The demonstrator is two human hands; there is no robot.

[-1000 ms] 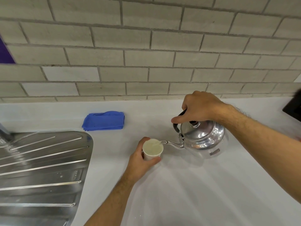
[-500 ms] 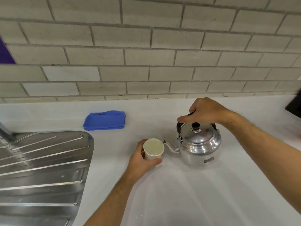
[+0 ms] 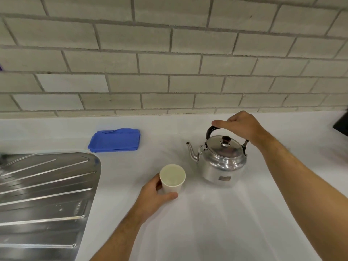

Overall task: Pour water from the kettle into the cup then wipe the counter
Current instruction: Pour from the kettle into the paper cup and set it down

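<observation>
A shiny metal kettle (image 3: 222,162) with a black handle and a thin spout stands upright on the white counter (image 3: 216,223). My right hand (image 3: 243,127) is wrapped around the top of its handle. Left of the kettle and a little nearer to me is a white paper cup (image 3: 172,178) with water in it, resting on the counter. My left hand (image 3: 154,198) grips the cup's side from the left. The spout points left and sits clear of the cup. A folded blue cloth (image 3: 114,140) lies further back on the left.
A steel sink drainboard (image 3: 43,200) with raised ribs fills the left side. A grey tiled wall (image 3: 169,63) runs along the back of the counter. A dark object (image 3: 341,125) pokes in at the right edge.
The kettle was tilted with its spout over the cup; it has been tipped back upright and set down further right, away from the cup. My left hand stays on the cup.
</observation>
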